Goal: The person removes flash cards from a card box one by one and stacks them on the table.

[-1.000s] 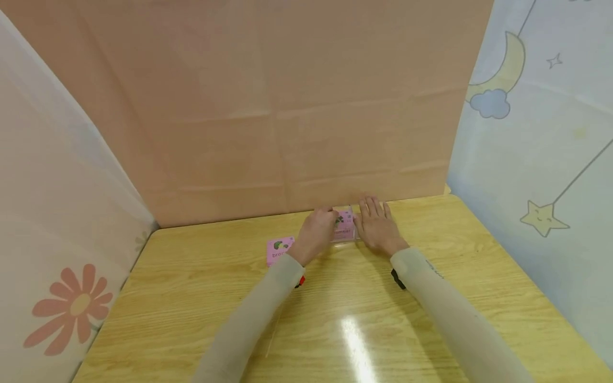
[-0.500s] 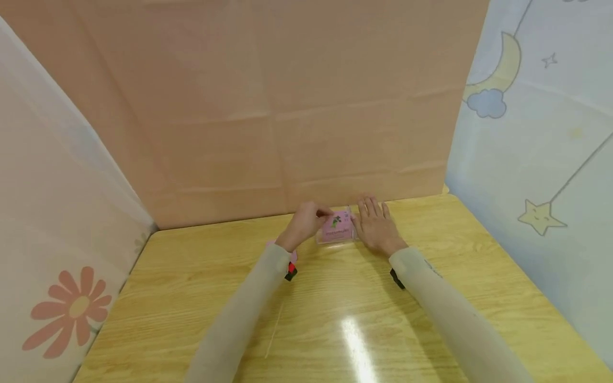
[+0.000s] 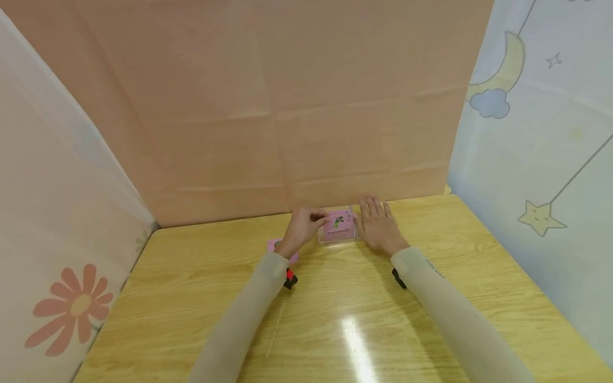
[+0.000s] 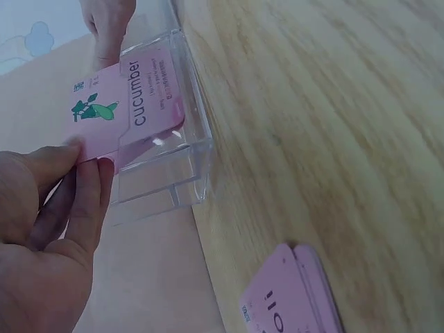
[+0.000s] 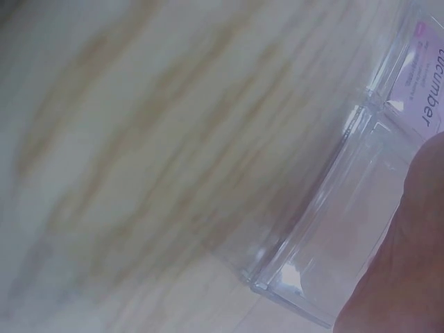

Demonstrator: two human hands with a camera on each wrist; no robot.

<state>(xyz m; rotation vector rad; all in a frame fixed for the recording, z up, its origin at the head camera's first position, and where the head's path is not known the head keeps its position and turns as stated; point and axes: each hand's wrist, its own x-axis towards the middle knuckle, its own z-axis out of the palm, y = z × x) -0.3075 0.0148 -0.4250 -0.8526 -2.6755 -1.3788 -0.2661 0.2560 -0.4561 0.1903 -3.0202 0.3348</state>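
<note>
A pink card (image 4: 149,97) printed with "cucumber" and a green picture lies tilted over a clear plastic box (image 4: 156,187). My left hand (image 3: 299,231) pinches the card's near-left edge between thumb and fingers, as the left wrist view shows closely. The other end of the card is inside the box opening. My right hand (image 3: 379,227) lies with straight fingers along the box's right side, one digit at the card's far edge. In the right wrist view the box's transparent wall (image 5: 326,215) runs beside that hand. Left of the box, a small pile of pink cards (image 4: 281,298) is partly covered by my left wrist.
A wooden table (image 3: 191,298) carries everything. A plain tan backdrop (image 3: 230,133) rises right behind the box. Printed cloth (image 3: 541,133) hangs at the right side, and a flowered cloth (image 3: 62,213) at the left.
My left hand has moved left from over the card to its left edge, uncovering more of the "cucumber" print and covering part of the card pile. The right hand has stayed put.
</note>
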